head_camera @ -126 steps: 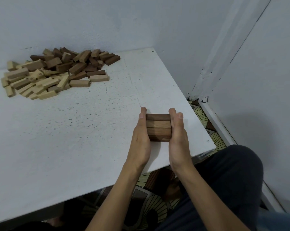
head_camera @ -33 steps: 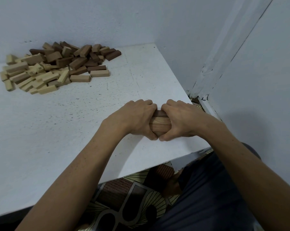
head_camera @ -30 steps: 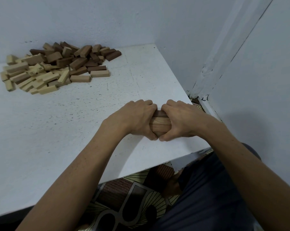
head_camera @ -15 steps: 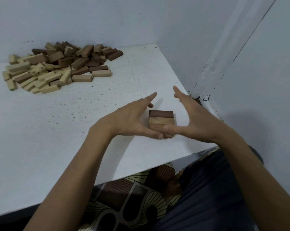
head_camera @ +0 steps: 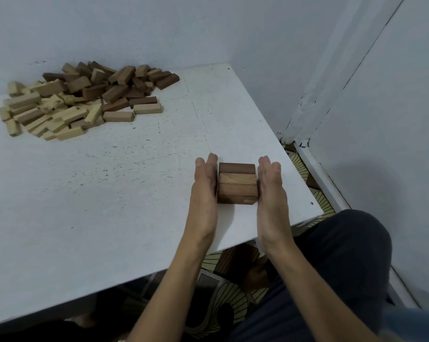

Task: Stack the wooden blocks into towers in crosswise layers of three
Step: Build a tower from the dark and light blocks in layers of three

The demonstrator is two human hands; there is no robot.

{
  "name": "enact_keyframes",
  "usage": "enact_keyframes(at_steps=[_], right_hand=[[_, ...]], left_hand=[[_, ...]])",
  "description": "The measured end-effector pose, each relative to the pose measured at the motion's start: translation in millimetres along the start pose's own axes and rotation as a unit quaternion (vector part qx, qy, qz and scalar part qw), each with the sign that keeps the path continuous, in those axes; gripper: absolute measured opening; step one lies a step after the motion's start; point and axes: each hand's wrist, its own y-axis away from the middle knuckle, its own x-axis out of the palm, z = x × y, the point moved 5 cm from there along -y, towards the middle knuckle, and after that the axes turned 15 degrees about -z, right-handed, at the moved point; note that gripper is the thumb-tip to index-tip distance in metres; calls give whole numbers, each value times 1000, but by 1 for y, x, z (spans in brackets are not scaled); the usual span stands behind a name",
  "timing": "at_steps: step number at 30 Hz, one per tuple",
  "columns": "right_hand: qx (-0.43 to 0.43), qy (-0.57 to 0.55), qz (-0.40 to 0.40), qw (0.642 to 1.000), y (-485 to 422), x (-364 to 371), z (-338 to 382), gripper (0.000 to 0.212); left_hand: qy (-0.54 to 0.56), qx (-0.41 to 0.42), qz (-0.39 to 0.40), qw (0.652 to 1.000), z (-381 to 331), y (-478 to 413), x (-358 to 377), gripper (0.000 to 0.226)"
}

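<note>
spread wide a moment ago, the left hand [head_camera: 204, 191] and right hand [head_camera: 270, 191] now press flat, fingers straight, against opposite sides of the short block stack [head_camera: 236, 186] by the table [head_camera: 109, 193]'s near right corner — likely squaring it before another layer.

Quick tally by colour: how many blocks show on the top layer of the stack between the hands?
Dark brown block: 1
Lighter brown blocks: 2
Total: 3
</note>
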Motion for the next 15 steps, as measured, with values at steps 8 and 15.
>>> enact_keyframes(at_steps=[8, 15], right_hand=[[-12, 18, 7, 1000, 8, 4, 5, 91], [-21, 28, 9, 999, 10, 4, 5, 77]], left_hand=[[-46, 12, -4, 999, 4, 2, 2, 73], [-72, 23, -1, 997, -6, 12, 7, 38]])
